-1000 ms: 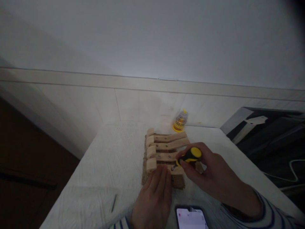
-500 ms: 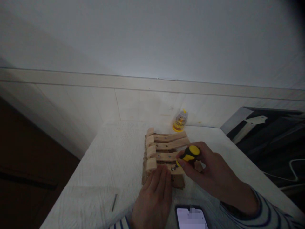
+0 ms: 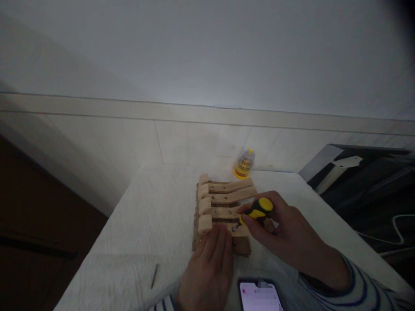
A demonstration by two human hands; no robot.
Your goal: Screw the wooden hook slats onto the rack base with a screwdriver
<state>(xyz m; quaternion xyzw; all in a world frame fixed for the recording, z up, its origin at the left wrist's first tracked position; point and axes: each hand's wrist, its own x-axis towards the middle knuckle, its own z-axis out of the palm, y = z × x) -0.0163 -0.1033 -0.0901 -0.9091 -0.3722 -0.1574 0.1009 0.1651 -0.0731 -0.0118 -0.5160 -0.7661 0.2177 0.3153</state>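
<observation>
A wooden assembly [image 3: 223, 203] of several curved slats screwed to a base lies on the white-covered table [image 3: 155, 224]. My right hand [image 3: 285, 233] grips a stubby yellow-and-black screwdriver [image 3: 257, 210], its tip on a screw in the nearest slat. My left hand [image 3: 209, 268] lies flat with fingers together, pressing down on the near end of the assembly beside the screwdriver tip.
A yellow bit-set case [image 3: 244, 165] stands at the table's far edge by the wall. A lit phone [image 3: 259, 296] lies near my wrists. A thin dark rod [image 3: 154, 276] rests at the front left. A dark panel [image 3: 363, 172] leans at the right.
The screwdriver handle has turned slightly in my right hand's fingers. My left hand keeps its place on the wood.
</observation>
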